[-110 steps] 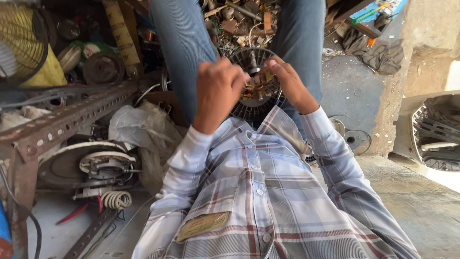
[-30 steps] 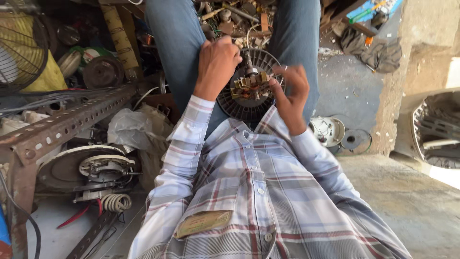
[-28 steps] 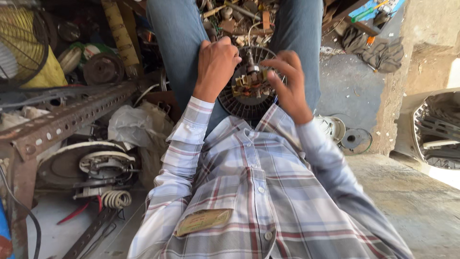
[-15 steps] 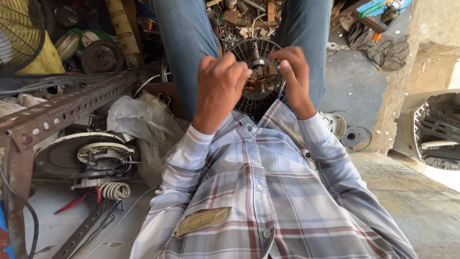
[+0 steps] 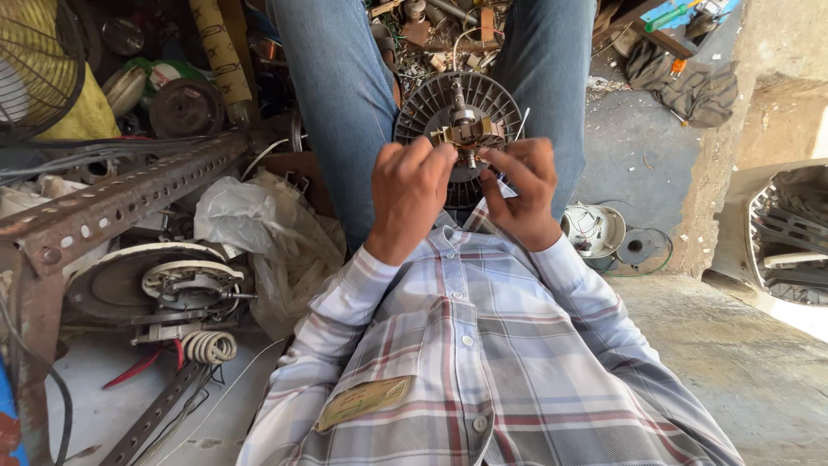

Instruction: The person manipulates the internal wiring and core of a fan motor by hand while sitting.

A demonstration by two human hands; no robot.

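Copper-wound motor core (image 5: 467, 134) pinched over a ribbed fan housing (image 5: 431, 108)

Left hand (image 5: 412, 194) and right hand (image 5: 519, 192) close fingertips on its edges; probably heavy, rigid, with delicate windings.

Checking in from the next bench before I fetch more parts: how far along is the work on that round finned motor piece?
Done: the round finned motor housing sits open between the knees, its shaft and copper-wound core exposed. In hand: the left hand and right hand both pinch at the wound core near the shaft. Left: no cover is on it, and a small white motor part lies apart on the floor.
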